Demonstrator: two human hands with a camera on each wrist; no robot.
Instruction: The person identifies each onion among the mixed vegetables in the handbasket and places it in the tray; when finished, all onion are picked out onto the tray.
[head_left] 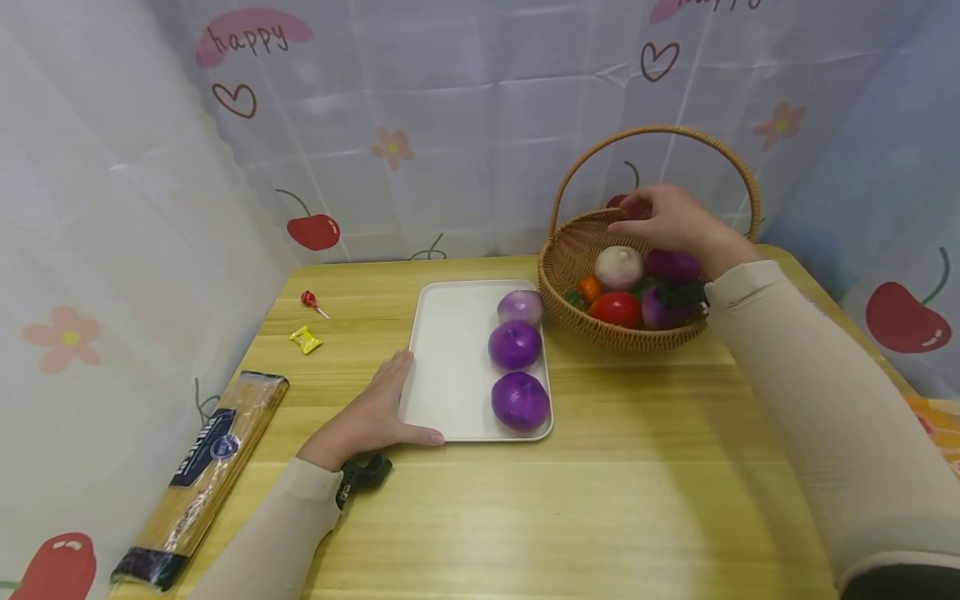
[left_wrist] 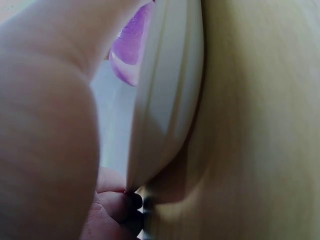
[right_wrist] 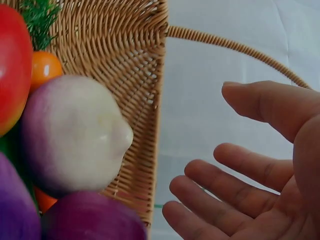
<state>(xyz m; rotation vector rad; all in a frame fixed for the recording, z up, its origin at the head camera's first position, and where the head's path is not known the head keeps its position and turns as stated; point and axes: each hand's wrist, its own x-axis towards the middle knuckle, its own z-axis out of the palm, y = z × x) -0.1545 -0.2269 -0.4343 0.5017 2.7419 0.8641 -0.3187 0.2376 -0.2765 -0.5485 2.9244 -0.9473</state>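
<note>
My left hand (head_left: 375, 408) lies at the near left corner of a white tray (head_left: 450, 358), its fingers along the left edge and its thumb extended along the front edge. On the tray's right side, a pale purple turnip-like vegetable (head_left: 520, 307) and two deeper purple ones (head_left: 515, 345) form a column. Over a wicker basket (head_left: 555, 271) hovers my right hand (head_left: 667, 218), holding nothing, with fingers and thumb apart in the right wrist view. The basket contains a white-and-purple turnip-like vegetable (right_wrist: 80, 135), a tomato (head_left: 617, 309), a small orange vegetable (head_left: 589, 288) and purple vegetables (head_left: 672, 264).
A lollipop (head_left: 309, 299) and a yellow wrapped candy (head_left: 305, 339) lie left of the tray. A long packet, seemingly of dry noodles (head_left: 217, 467), lies along the table's left edge. The basket's tall handle (head_left: 660, 130) arches overhead. A patterned curtain (head_left: 465, 125) stands behind.
</note>
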